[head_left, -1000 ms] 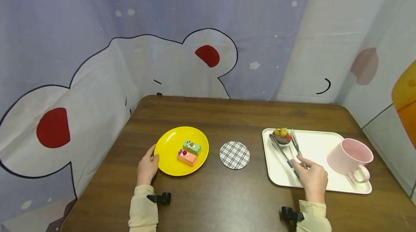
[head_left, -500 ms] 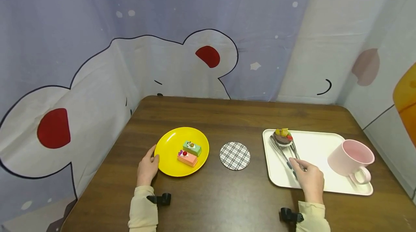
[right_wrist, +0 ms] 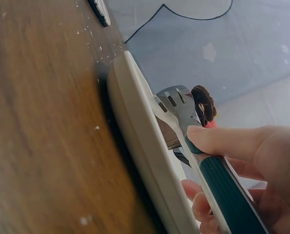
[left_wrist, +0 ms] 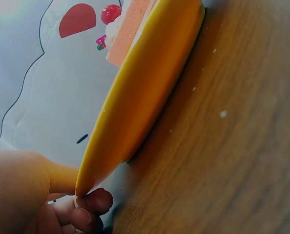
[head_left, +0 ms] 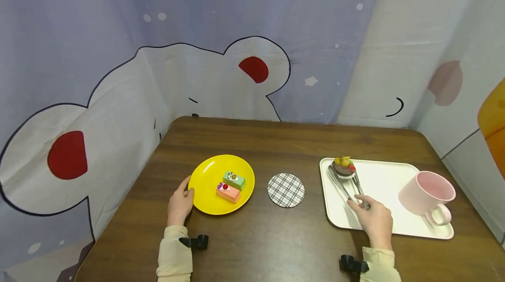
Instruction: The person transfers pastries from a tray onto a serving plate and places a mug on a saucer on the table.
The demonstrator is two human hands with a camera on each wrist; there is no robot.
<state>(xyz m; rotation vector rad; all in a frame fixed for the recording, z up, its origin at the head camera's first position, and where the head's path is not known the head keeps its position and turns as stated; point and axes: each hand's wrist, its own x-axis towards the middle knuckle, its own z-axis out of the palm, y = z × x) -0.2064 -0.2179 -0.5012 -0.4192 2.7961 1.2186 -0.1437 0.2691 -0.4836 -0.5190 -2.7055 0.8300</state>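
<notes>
In the head view, my left hand (head_left: 180, 203) pinches the near-left rim of a yellow plate (head_left: 205, 190), thumb on the upper side and fingertips beneath, as the left wrist view shows. A green cake slice (head_left: 234, 180) and a pink cake slice (head_left: 228, 192) lie on that plate. My right hand (head_left: 375, 220) holds metal food tongs (right_wrist: 233, 195) with dark green grips over a white tray (head_left: 382, 176). The tongs' two ends lie on either side of a fruit-topped chocolate tart (head_left: 342, 168). Whether the tart is off the tray I cannot tell.
A pink mug (head_left: 424, 192) stands at the right of the tray, its handle toward the near side. Between plate and tray lies a round checked coaster (head_left: 286, 190) on the brown wooden table (head_left: 256, 242). A printed curtain (head_left: 189, 76) hangs behind the table.
My right hand has shifted slightly left and brought the tongs' arms closer together around the tart. The left hand and plate have stayed in place.
</notes>
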